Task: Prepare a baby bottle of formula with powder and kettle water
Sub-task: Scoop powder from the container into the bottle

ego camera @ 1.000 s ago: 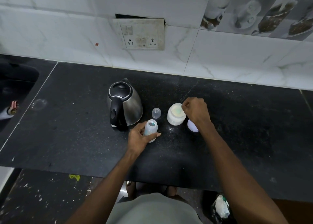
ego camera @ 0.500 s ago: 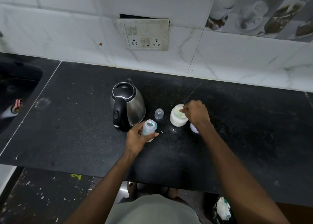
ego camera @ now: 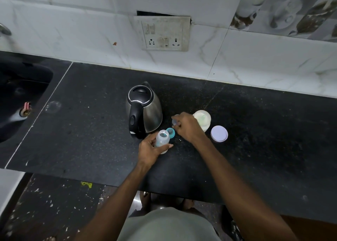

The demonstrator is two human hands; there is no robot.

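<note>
While the left hand (ego camera: 148,150) wraps its fingers round the open baby bottle (ego camera: 162,138) standing upright on the black bench (ego camera: 255,149), the right hand (ego camera: 187,127) is over by the little clear cap (ego camera: 175,121), fingers curled in a pinch right at it. Looks like it's gripping something small there, but honestly can't tell for sure if it's the cap itself or a scoop, the hand covers most of it. So bottle's near the front middle of the bench, no top on it, mouth open to the camera.

Just behind the bottle, touching or nearly, sits the teal nipple ring (ego camera: 171,132), lying on the bench. The steel kettle (ego camera: 144,108) with the black handle and lid is just to the left of that, lid closed. The formula tub (ego camera: 202,119) is open on the right side of the right hand, pale powder showing inside, and its white lid (ego camera: 219,133) lies flat on the bench just beside it, further right.

Back wall is white tile with a grubby socket plate (ego camera: 162,33). Dark sink (ego camera: 21,95) off to the far left.
</note>
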